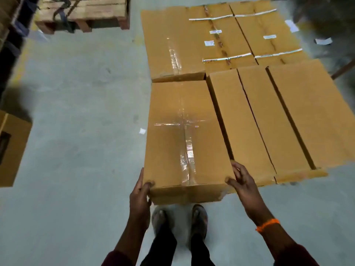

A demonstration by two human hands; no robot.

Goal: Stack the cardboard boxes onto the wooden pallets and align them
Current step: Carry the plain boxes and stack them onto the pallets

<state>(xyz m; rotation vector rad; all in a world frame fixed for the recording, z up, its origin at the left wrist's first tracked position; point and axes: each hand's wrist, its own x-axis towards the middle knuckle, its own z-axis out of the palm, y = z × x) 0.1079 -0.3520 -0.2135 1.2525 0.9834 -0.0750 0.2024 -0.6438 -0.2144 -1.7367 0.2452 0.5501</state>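
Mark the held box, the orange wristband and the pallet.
held box (184, 135): head view, taped top face.
orange wristband (267, 225): head view, band round the right wrist.
pallet (86, 9): head view, top planks.

Dim warehouse light; glare on the box tape (187, 150), blurred wide-angle edges, soft floor (76, 112) shadows
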